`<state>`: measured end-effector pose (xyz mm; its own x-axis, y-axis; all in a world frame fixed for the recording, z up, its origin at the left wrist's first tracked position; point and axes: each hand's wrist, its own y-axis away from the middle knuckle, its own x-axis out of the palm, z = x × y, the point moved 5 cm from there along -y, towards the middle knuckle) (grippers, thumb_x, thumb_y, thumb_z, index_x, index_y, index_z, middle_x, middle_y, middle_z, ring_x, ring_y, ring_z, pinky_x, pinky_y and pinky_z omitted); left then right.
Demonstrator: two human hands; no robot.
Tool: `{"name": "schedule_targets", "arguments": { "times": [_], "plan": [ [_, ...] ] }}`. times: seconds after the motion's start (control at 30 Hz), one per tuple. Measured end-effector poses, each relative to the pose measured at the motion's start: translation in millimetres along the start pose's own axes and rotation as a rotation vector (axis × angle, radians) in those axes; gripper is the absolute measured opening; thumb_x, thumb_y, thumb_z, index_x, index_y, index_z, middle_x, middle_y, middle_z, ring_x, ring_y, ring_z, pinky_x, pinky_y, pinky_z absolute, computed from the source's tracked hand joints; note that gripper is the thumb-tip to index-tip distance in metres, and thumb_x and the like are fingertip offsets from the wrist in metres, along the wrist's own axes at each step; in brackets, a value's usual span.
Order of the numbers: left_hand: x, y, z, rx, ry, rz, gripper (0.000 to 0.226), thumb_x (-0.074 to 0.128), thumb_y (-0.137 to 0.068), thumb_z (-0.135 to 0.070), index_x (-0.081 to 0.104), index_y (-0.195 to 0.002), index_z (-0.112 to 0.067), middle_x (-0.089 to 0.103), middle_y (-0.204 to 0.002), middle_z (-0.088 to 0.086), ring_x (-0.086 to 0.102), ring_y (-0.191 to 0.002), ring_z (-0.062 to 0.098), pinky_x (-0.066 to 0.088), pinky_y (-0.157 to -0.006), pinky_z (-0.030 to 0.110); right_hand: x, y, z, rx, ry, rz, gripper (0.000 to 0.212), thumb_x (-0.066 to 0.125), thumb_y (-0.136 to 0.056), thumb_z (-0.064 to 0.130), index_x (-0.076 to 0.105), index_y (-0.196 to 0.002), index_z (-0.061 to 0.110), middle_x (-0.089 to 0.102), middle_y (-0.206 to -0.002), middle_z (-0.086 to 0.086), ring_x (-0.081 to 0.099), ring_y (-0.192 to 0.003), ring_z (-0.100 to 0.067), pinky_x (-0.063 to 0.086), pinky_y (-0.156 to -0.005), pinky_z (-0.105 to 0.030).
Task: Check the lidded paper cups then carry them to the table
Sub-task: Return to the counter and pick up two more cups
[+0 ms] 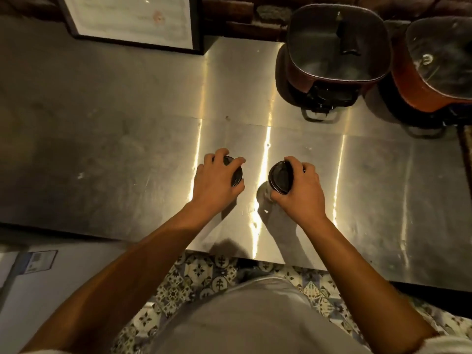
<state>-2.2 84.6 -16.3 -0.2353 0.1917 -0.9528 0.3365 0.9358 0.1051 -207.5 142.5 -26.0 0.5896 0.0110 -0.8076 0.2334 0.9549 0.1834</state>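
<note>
Both hands gripping lidded cups on steel tabletop (127, 149).
Left hand (217, 180) is curling over left cup (236, 176); right hand (301, 190) is clasping right cup (281, 180), at 3 o'clock of it. Pots sitting at 1 o'clock.

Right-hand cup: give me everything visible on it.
The right cup is seen from almost straight above, so mostly its dark, glossy round lid shows, with a raised rim and a curved ridge across the top. The lid looks like plastic and sits closed. The cup stands upright on the steel counter, casting a shadow toward the person. Its wall is barely visible. The right hand grips it from the right side, fingers curled over the lid edge.
</note>
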Motion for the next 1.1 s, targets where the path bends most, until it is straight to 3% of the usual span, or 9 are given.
{"name": "schedule_targets", "arguments": {
  "times": [0.37, 0.5, 0.7, 0.93, 1.1],
  "plan": [
    [-103.6, 159.6, 116.7, -0.259, 0.062, -0.376, 0.067, 0.062, -0.092, -0.05, 0.038, -0.153, -0.039, 0.029, -0.165, 0.003, 0.039, -0.138, 0.034, 0.049, -0.101, 0.053, 24.4, 63.0, 149.4, -0.392, 0.006, -0.035, 0.089, 0.085, -0.073, 0.039, 0.04, -0.149, 0.038, 0.046, -0.143, -0.004, 0.051, -0.129, -0.027, 0.055, -0.097, -0.038],
    [-132.8, 247.7, 156.9, -0.353, 0.083, -0.495, 0.069, 0.064, -0.091, -0.048, 0.038, -0.154, -0.038, 0.031, -0.164, 0.003, 0.039, -0.138, 0.036, 0.049, -0.101, 0.056, 45.5, 125.0, 218.2, -0.614, -0.03, 0.009, 0.089, 0.086, -0.075, 0.034, 0.042, -0.153, 0.035, 0.044, -0.15, -0.004, 0.045, -0.136, -0.023, 0.047, -0.1, -0.029],
    [-154.2, 390.8, 208.4, -0.499, 0.026, -0.583, 0.069, 0.063, -0.092, -0.049, 0.038, -0.155, -0.037, 0.033, -0.164, 0.006, 0.041, -0.137, 0.037, 0.051, -0.098, 0.051, 90.7, 235.4, 308.9, -0.882, -0.042, 0.051, 0.082, 0.086, -0.076, 0.033, 0.048, -0.148, 0.039, 0.041, -0.155, -0.004, 0.041, -0.141, -0.025, 0.046, -0.105, -0.033],
    [-182.3, 585.6, 269.1, -0.715, -0.085, -0.714, 0.06, 0.068, -0.09, -0.042, 0.052, -0.147, -0.03, 0.048, -0.153, 0.008, 0.048, -0.129, 0.037, 0.052, -0.093, 0.05, 162.4, 364.9, 411.1, -1.13, -0.189, 0.22, 0.073, 0.068, -0.078, 0.053, 0.053, -0.147, 0.031, 0.046, -0.152, -0.008, 0.047, -0.137, -0.027, 0.049, -0.107, -0.038],
    [-175.2, 719.8, 281.5, -0.974, -0.114, -0.783, 0.053, 0.07, -0.089, -0.042, 0.059, -0.139, -0.031, 0.053, -0.147, 0.004, 0.052, -0.125, 0.034, 0.054, -0.084, 0.045, 228.3, 473.0, 468.2, -1.351, -0.279, 0.423, 0.071, 0.079, -0.081, 0.043, 0.055, -0.147, 0.027, 0.045, -0.153, -0.011, 0.047, -0.139, -0.03, 0.049, -0.109, -0.045]
  ]
}}
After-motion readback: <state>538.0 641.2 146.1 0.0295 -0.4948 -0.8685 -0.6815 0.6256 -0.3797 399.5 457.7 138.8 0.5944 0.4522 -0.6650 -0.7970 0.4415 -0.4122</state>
